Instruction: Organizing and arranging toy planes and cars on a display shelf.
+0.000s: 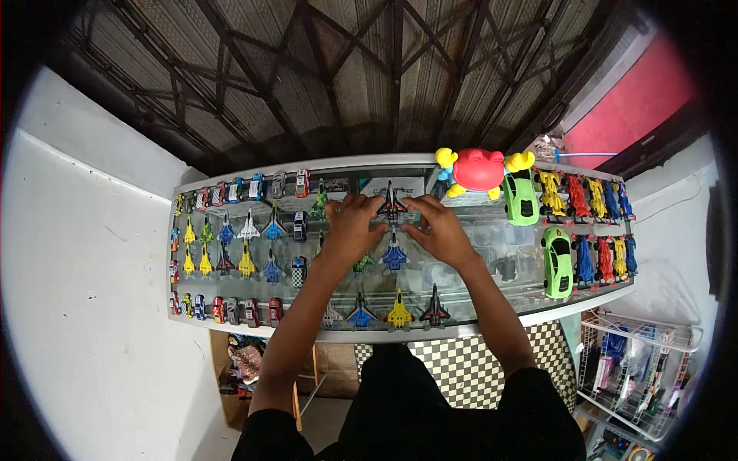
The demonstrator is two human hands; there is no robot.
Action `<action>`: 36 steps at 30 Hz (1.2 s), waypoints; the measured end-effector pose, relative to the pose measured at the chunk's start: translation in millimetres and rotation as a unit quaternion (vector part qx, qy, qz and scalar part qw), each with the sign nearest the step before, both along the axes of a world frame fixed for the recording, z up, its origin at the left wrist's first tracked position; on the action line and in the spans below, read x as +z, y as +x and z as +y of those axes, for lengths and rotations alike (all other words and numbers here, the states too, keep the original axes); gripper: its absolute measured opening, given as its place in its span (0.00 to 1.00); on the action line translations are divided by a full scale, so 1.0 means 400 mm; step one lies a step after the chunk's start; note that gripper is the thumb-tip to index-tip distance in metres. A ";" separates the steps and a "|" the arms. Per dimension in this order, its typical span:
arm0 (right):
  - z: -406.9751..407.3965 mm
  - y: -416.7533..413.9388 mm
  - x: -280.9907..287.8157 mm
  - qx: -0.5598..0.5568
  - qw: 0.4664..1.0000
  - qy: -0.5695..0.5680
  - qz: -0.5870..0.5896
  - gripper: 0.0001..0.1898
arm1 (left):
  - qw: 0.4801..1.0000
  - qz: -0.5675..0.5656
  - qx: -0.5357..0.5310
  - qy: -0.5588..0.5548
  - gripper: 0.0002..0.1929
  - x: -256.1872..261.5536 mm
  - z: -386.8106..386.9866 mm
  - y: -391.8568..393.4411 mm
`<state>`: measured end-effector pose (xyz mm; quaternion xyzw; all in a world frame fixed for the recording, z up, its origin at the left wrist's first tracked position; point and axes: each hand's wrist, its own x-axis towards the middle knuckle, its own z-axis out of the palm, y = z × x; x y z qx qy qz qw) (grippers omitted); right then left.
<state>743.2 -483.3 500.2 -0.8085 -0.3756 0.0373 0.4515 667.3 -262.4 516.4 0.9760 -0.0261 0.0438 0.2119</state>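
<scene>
Both my hands reach over a long glass-topped display case [484, 242]. A black toy fighter jet [392, 203] with red and white markings stands upright in the picture between them, nose away from me. My left hand [353, 223] has its fingertips by the jet's left wing, and my right hand [436, 229] mirrors it at the right wing. Whether the fingers grip the jet or only touch it is unclear. Just below sits a blue toy jet [394, 253], close to both thumbs. A green camouflage jet [319, 199] is left of my left hand, and another is partly hidden by that wrist.
Rows of toy jets [247, 259] and small toy cars [233, 311] fill the left side. More jets [399, 311] line the front edge. At right are a red crab toy [478, 170], green cars [558, 262] and racing cars [585, 259]. A folding metal gate [346, 75] stands behind.
</scene>
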 end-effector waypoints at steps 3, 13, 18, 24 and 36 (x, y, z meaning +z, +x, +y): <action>-0.001 -0.003 0.011 0.015 0.999 0.000 0.028 0.29 | 1.000 -0.007 -0.003 -0.004 0.30 -0.018 0.009 0.001; -0.003 -0.002 0.010 0.016 1.000 0.004 0.018 0.29 | 1.000 0.000 -0.010 -0.005 0.32 -0.005 0.002 -0.006; -0.002 -0.004 0.009 0.015 0.999 0.012 0.036 0.29 | 1.000 -0.019 -0.015 0.000 0.33 -0.031 0.010 -0.006; -0.008 0.002 0.002 0.020 0.999 0.025 0.024 0.29 | 1.000 -0.015 -0.015 0.015 0.33 -0.024 0.009 -0.003; -0.008 -0.021 0.029 0.028 0.999 0.035 0.020 0.32 | 0.993 -0.085 0.052 -0.056 0.24 0.117 0.030 -0.077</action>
